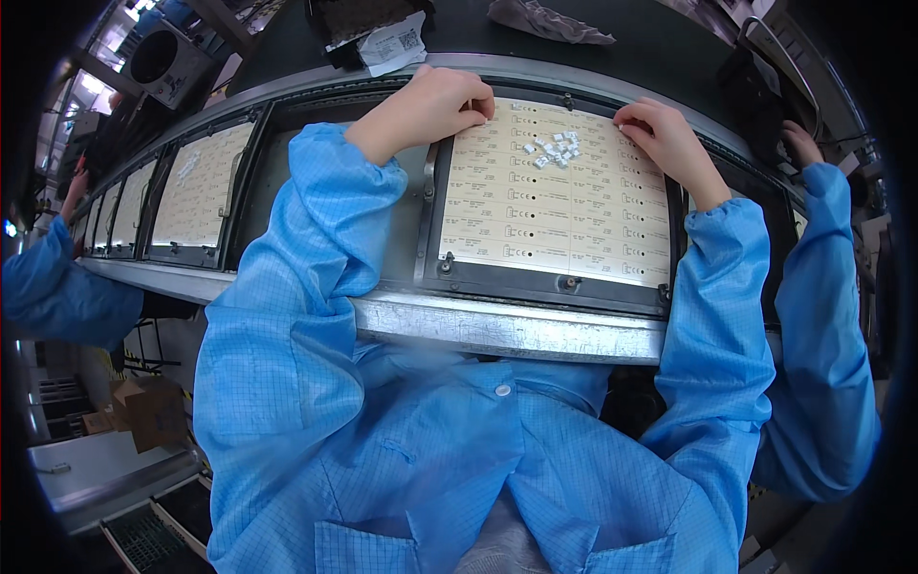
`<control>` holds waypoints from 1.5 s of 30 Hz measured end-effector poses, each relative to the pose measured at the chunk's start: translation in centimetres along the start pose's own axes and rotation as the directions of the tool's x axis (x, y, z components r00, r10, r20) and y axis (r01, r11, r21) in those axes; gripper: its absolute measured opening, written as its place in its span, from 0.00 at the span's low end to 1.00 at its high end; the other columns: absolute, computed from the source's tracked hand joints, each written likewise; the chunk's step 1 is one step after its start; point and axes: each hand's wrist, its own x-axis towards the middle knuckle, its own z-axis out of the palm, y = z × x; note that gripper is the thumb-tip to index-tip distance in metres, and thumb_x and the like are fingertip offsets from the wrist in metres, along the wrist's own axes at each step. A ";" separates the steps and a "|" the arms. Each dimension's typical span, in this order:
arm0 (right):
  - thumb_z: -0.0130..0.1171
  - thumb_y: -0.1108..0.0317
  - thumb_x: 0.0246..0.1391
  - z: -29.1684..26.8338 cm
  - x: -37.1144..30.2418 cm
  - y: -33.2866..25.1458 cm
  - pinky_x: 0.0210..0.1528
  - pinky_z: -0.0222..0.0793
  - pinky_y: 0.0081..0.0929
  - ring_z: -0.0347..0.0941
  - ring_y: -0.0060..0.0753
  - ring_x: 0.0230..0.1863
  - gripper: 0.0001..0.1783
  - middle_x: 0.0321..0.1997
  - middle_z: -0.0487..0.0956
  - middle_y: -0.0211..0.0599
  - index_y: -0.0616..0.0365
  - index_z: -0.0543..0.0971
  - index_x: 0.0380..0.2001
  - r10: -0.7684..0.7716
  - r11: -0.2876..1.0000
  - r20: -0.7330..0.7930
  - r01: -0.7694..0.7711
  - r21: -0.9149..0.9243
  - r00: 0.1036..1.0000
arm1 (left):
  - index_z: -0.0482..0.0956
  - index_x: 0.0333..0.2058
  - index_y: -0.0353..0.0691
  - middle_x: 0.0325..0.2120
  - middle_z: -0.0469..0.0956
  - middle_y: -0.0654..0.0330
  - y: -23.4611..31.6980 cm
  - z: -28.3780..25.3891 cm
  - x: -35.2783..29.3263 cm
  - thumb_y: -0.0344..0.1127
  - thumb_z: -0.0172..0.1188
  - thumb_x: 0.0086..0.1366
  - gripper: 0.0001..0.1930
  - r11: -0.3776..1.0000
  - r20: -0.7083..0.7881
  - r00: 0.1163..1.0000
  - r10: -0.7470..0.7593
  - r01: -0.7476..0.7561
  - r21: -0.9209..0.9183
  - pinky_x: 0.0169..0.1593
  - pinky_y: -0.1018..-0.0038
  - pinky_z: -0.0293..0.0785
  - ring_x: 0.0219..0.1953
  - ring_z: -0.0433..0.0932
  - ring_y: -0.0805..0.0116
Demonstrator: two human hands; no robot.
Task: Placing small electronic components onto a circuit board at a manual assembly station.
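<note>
A cream printed panel (pixel 550 210) with rows of small markings and black dots lies in a dark clamped frame (pixel 535 282) in front of me. Small white square pieces (pixel 555 150) are heaped loosely on its upper middle. At the panel's upper left corner, my left hand (pixel 435 107) is closed in a pinch; what its fingertips hold, if anything, is too small to name. My right hand (pixel 665 143) pinches at the upper right part of the panel. A tiny white spot shows at its fingertips, but I cannot make out what it is.
A metal rail (pixel 507 327) runs along the near side. More framed panels (pixel 196 187) stand in line to the left. Beyond lie a white labelled bag (pixel 394 46) and a crumpled cloth (pixel 550 21). Co-workers' blue sleeves (pixel 818 287) show on both sides.
</note>
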 end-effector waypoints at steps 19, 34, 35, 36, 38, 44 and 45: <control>0.57 0.73 0.62 0.0 0.5 -0.9 0.44 0.75 0.28 0.77 0.40 0.41 0.08 0.40 0.80 0.42 0.63 0.82 0.40 0.046 0.996 0.016 -0.045 -0.075 0.999 | 0.84 0.38 0.36 0.33 0.83 0.54 0.8 0.0 0.2 0.33 0.59 0.64 0.09 1.000 -0.243 0.970 -0.013 0.016 0.011 0.43 0.67 0.78 0.35 0.82 0.57; 0.59 0.75 0.57 -1.1 1.8 -1.7 0.39 0.73 0.32 0.75 0.40 0.36 0.07 0.38 0.79 0.43 0.63 0.80 0.39 0.119 0.981 0.144 -0.095 -0.169 0.982 | 0.84 0.39 0.34 0.32 0.83 0.50 1.8 1.6 1.0 0.31 0.60 0.62 0.09 0.985 -0.231 0.969 -0.090 0.052 -0.167 0.41 0.65 0.78 0.35 0.82 0.53; 0.59 0.75 0.57 -1.2 1.8 -2.0 0.38 0.73 0.32 0.75 0.39 0.36 0.08 0.38 0.78 0.43 0.63 0.79 0.41 0.068 0.979 0.127 -0.042 -0.198 0.990 | 0.84 0.39 0.34 0.32 0.83 0.50 1.7 1.7 1.0 0.31 0.60 0.62 0.09 0.985 -0.227 0.970 -0.090 0.053 -0.163 0.41 0.65 0.78 0.35 0.82 0.53; 0.59 0.75 0.57 -1.1 1.7 -2.5 0.38 0.73 0.32 0.75 0.39 0.36 0.08 0.38 0.78 0.43 0.63 0.79 0.41 0.068 0.980 0.125 -0.043 -0.194 0.990 | 0.84 0.38 0.35 0.33 0.84 0.51 1.7 1.9 0.8 0.31 0.60 0.62 0.09 0.993 -0.233 0.971 -0.059 0.033 -0.115 0.41 0.65 0.78 0.35 0.82 0.52; 0.58 0.74 0.58 -0.6 1.5 -4.0 0.39 0.73 0.31 0.75 0.39 0.35 0.09 0.39 0.77 0.42 0.62 0.79 0.42 -0.121 0.990 0.074 0.126 -0.063 0.990 | 0.85 0.38 0.35 0.33 0.84 0.52 1.4 2.3 0.7 0.31 0.60 0.62 0.09 0.998 -0.233 0.972 -0.023 0.007 -0.069 0.41 0.65 0.78 0.35 0.82 0.51; 0.58 0.71 0.61 1.7 1.5 -5.3 0.41 0.73 0.31 0.76 0.38 0.36 0.08 0.40 0.77 0.40 0.61 0.80 0.42 -0.163 0.986 0.103 0.160 0.038 0.981 | 0.85 0.37 0.41 0.32 0.83 0.59 1.3 2.3 0.3 0.33 0.58 0.64 0.08 0.983 -0.295 0.951 0.093 -0.039 0.182 0.48 0.65 0.68 0.35 0.81 0.62; 0.59 0.70 0.61 1.8 1.8 -4.9 0.41 0.74 0.31 0.76 0.38 0.35 0.08 0.40 0.77 0.40 0.61 0.80 0.42 -0.220 0.975 0.106 0.219 0.026 0.970 | 0.85 0.37 0.42 0.32 0.82 0.61 1.3 2.2 0.3 0.33 0.58 0.64 0.08 0.986 -0.281 0.958 0.066 -0.019 0.167 0.48 0.66 0.65 0.35 0.80 0.63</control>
